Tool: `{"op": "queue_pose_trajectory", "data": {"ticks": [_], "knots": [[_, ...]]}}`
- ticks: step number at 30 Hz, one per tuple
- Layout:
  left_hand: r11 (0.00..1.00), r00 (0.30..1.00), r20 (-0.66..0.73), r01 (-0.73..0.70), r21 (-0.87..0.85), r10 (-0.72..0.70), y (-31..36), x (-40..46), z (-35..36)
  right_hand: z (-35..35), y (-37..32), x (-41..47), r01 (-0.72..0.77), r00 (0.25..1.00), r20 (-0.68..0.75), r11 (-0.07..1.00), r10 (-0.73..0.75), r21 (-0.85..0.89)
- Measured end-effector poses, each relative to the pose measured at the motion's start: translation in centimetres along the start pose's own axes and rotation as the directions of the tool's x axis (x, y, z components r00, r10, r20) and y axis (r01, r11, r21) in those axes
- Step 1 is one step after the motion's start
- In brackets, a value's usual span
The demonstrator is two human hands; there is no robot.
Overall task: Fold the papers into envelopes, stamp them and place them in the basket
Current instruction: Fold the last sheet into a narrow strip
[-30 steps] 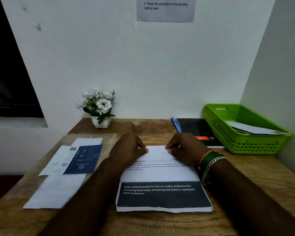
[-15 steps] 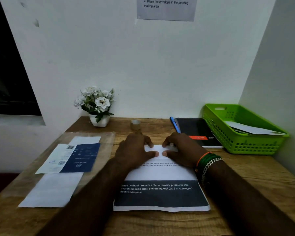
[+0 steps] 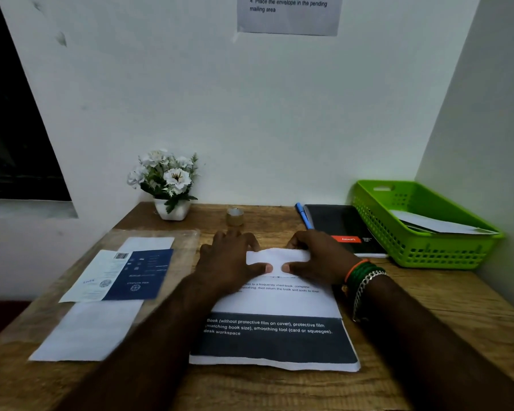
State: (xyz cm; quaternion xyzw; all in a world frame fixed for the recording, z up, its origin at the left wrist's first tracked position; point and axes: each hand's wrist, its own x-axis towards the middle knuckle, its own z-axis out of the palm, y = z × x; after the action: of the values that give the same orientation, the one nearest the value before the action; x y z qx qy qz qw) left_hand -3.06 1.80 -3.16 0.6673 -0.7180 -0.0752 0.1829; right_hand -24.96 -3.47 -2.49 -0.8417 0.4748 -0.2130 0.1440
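Note:
A printed paper (image 3: 275,304) with a dark band near its front edge lies on the wooden desk in front of me. Its far edge is turned over toward me as a white flap (image 3: 278,257). My left hand (image 3: 230,264) grips the flap's left part and my right hand (image 3: 319,258) its right part, thumbs on top and nearly touching at the middle. The right wrist wears bangles. A green basket (image 3: 422,252) stands at the right against the wall with white folded papers (image 3: 436,226) inside.
Left of the paper, a white sheet (image 3: 92,330) and a blue leaflet (image 3: 140,274) lie on a clear plastic film. At the back stand a flower pot (image 3: 172,209), a tape roll (image 3: 235,217), a blue pen (image 3: 304,216) and a black notebook (image 3: 339,222).
My hands have slid inward along the far edge until the thumbs almost meet. The flap has come further over toward me.

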Motion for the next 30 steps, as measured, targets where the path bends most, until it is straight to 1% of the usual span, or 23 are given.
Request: {"op": "queue_pose_trajectory", "data": {"ticks": [2,4,7,9,12,15,17,19,21,26,28,30], "knots": [[0.999,0.999,-0.021,-0.033,-0.004,0.033,0.3,-0.2,0.2,-0.1,0.0,-0.1,0.001,0.999,-0.048,0.996,0.004,0.089],[0.997,0.996,-0.062,-0.07,-0.024,0.069,0.9,-0.2,0.3,-0.4,-0.1,-0.1,0.017,0.995,-0.102,0.992,-0.004,0.126],[0.981,0.978,-0.179,-0.134,-0.144,0.107,1.5,-0.1,0.2,-0.8,-0.4,0.0,0.086,0.988,-0.145,0.976,-0.058,0.198],[0.973,0.966,-0.241,-0.137,-0.185,0.09,1.5,0.0,-0.2,-0.8,-0.4,0.0,0.118,0.982,-0.174,0.963,-0.076,0.244],[0.984,0.967,-0.255,-0.02,-0.175,-0.026,0.5,0.2,-1.4,-1.0,0.2,0.0,0.082,0.972,-0.233,0.96,-0.018,0.268],[0.974,0.937,-0.293,0.144,-0.177,-0.192,-1.2,0.2,-2.6,-1.4,1.1,0.2,0.018,0.955,-0.288,0.959,0.067,0.283],[0.952,0.92,-0.287,0.206,-0.228,-0.268,-2.1,0.3,-2.7,-1.4,1.3,0.2,0.003,0.946,-0.308,0.949,0.099,0.314],[0.934,0.927,-0.26,0.185,-0.306,-0.269,-2.4,0.5,-2.5,-1.2,1.1,0.2,0.004,0.943,-0.316,0.948,0.102,0.318],[0.921,0.941,-0.257,0.112,-0.374,-0.219,-2.2,0.6,-2.1,-1.1,1.0,0.2,0.002,0.942,-0.318,0.946,0.106,0.323],[0.918,0.923,-0.31,0.097,-0.385,-0.228,-2.3,0.5,-2.3,-1.6,1.4,-0.1,-0.04,0.936,-0.329,0.964,0.128,0.262],[0.916,0.925,-0.313,0.078,-0.395,-0.214,-2.6,0.6,-2.4,-2.1,1.8,-0.1,-0.071,0.928,-0.334,0.959,0.165,0.275],[0.917,0.925,-0.322,0.062,-0.394,-0.201,-2.5,0.6,-2.4,-2.6,1.9,-0.2,-0.076,0.927,-0.333,0.958,0.17,0.278]]}}
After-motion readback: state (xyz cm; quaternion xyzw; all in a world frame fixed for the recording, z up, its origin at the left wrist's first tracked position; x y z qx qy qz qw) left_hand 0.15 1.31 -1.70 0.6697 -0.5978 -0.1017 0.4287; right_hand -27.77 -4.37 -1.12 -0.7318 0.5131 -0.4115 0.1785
